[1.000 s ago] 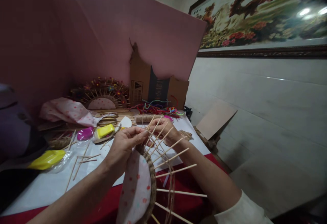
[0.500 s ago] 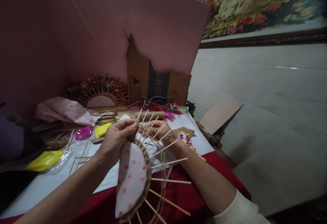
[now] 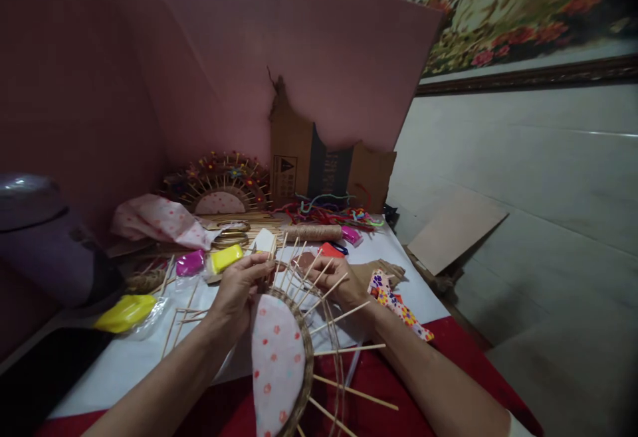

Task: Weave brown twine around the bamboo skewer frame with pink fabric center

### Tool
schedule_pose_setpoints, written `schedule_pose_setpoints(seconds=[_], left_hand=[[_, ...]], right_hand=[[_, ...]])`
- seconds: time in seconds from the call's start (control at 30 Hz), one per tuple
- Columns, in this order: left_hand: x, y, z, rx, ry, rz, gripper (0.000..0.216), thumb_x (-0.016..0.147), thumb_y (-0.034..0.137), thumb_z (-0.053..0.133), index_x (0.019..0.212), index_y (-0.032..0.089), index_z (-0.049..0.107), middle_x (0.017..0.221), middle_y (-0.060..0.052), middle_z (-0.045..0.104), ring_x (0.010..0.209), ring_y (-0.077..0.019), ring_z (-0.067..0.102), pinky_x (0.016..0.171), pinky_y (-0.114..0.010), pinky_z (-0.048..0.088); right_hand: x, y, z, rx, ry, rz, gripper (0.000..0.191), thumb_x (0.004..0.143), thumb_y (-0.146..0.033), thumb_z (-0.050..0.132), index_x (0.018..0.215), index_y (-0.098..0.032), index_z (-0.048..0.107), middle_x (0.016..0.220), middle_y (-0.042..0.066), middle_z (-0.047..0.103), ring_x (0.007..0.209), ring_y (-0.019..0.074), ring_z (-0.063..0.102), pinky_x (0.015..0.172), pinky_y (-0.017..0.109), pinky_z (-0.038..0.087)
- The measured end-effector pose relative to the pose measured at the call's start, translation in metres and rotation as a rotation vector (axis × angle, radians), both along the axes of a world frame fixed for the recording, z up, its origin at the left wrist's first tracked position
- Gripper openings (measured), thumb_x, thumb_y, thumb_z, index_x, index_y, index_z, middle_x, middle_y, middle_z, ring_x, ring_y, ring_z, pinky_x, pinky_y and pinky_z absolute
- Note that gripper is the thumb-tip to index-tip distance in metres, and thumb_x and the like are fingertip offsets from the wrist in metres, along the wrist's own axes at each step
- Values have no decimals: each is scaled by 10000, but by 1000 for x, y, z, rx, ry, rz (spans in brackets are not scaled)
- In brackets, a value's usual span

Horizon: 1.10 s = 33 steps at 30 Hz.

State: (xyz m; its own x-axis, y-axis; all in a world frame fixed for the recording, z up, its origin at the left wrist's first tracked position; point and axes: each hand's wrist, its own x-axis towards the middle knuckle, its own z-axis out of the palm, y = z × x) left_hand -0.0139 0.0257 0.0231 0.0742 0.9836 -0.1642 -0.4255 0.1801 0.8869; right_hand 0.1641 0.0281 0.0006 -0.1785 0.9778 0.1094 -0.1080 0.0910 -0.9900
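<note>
Fan frame (image 3: 276, 357) upright at desk's (image 3: 124, 364) near edge, spokes (image 3: 349, 350) fanning rightward. Left hand (image 3: 242, 284) pinched shut on the frame's top rim. Right hand (image 3: 339, 284) behind the spokes, fingers curled, grip hidden. Likely mid-weave; a further pass needs tension held.

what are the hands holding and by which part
The left hand pinches the fabric-covered half disc at its top edge, by the woven rim. The right hand reaches among its skewers there; what it pinches cannot be told.
</note>
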Motion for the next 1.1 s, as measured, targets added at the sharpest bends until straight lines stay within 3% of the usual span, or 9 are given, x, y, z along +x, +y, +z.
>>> schedule_pose_setpoints(seconds=[0.13,0.47,0.57,0.7,0.87,1.1], left_hand=[[-1,0,-2,-48,-28,29,169,581,152,715,708,128,607,582,12,634,453,-54,530,419,-137,357],[-11,10,-8,-48,-72,99,212,540,129,744,722,127,635,602,19,637,494,-53,550,446,-131,387],[-12,12,-10,-43,-50,102,209,543,144,749,720,118,640,594,21,630,483,-46,539,442,-127,383],[-12,13,-9,-49,-36,144,191,544,146,743,703,110,644,578,17,629,485,-43,536,452,-123,380],[-13,14,-3,-27,-4,217,204,527,168,743,698,122,642,578,20,636,504,-54,543,461,-132,378],[-12,12,4,45,-3,363,195,527,173,729,693,147,630,603,35,620,542,-67,540,508,-150,408]], right_hand=[[-3,-4,0,5,9,-28,242,606,-344,713,605,-138,587,559,-20,493,497,75,379,470,222,263],[2,10,-26,4,-35,-44,179,666,-325,671,639,-162,602,512,-39,497,438,63,356,439,218,258],[6,9,-17,17,-67,-38,166,690,-324,645,676,-159,646,606,-1,584,525,93,464,492,226,335],[18,5,7,29,-73,-127,208,764,-294,533,903,-197,653,911,45,644,791,166,574,627,271,426],[29,-5,33,370,-266,-304,203,824,-246,456,869,-205,649,1039,58,602,1031,188,512,929,354,348],[12,-22,35,666,-752,-318,90,766,-185,547,782,-218,629,1056,61,558,1069,216,459,941,420,330]])
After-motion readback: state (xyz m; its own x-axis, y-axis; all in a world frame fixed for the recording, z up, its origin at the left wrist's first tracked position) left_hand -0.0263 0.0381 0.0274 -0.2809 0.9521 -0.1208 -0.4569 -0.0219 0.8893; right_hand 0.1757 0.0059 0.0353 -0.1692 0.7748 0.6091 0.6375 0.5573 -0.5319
